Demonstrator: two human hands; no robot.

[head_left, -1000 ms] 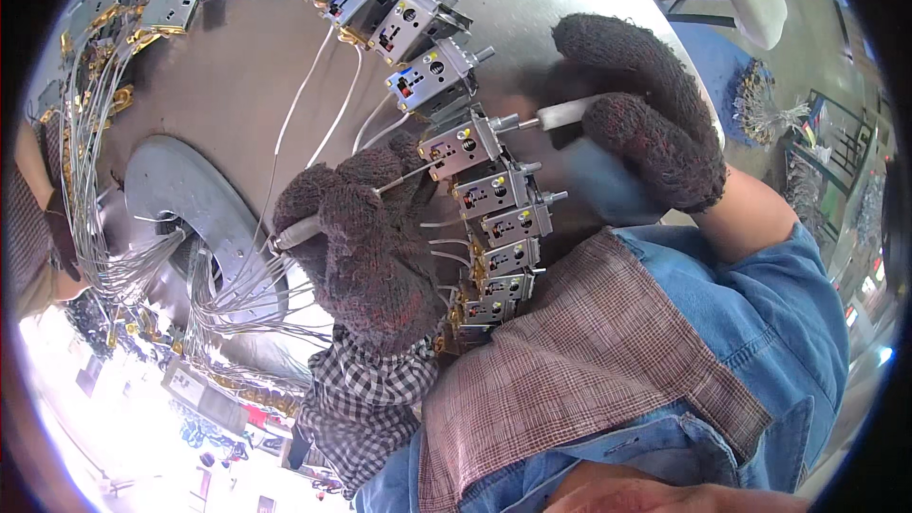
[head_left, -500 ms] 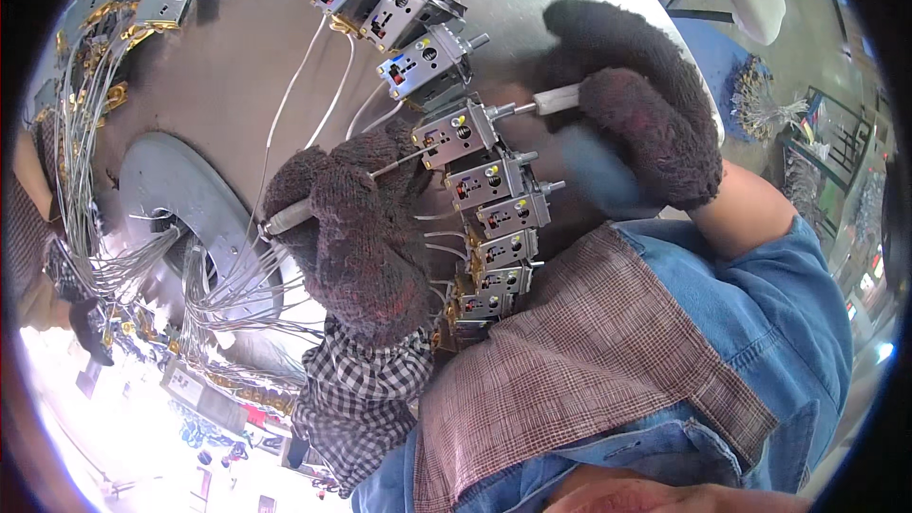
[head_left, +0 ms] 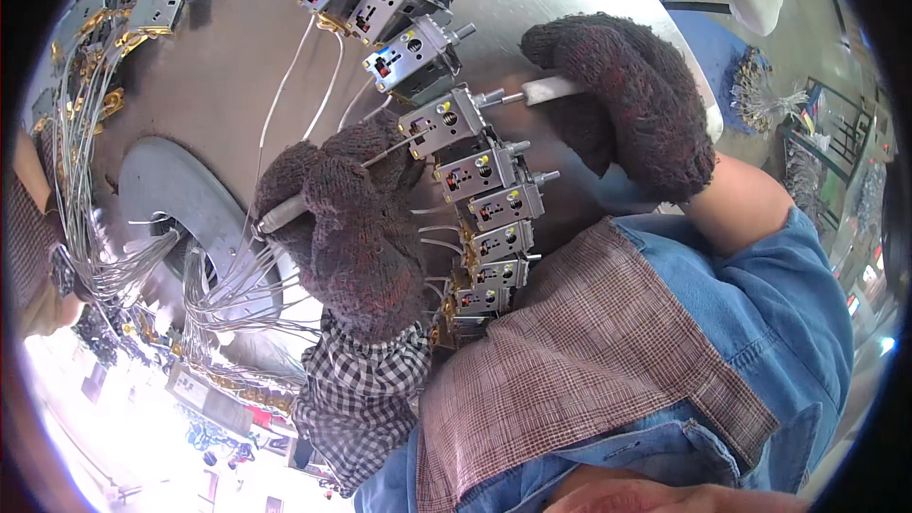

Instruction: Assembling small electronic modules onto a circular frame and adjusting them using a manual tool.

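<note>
A curved row of small metal control boxes with threaded spindles lies on the table; they look like thermostats. My left hand, in a dark knitted glove, is closed round a pale-handled screwdriver. Its thin shaft reaches the face of one control box in the middle of the row. From the other side my right hand, gloved alike, grips a second tool with a whitish handle, which looks like a screwdriver. The narrow end of that tool meets the spindle of the same box. Both gloves hide the fingers' exact hold.
Grey wires run left from the boxes to a round grey stand with openings. More wired boxes sit at the far left, near another person's arm. Beyond the table's right edge lies a wire bundle on something blue.
The row of boxes and my left hand sit slightly further left in view. My right hand has turned and shifted a little; its tool stays at the spindle. The other person's dark-gloved hand no longer shows.
</note>
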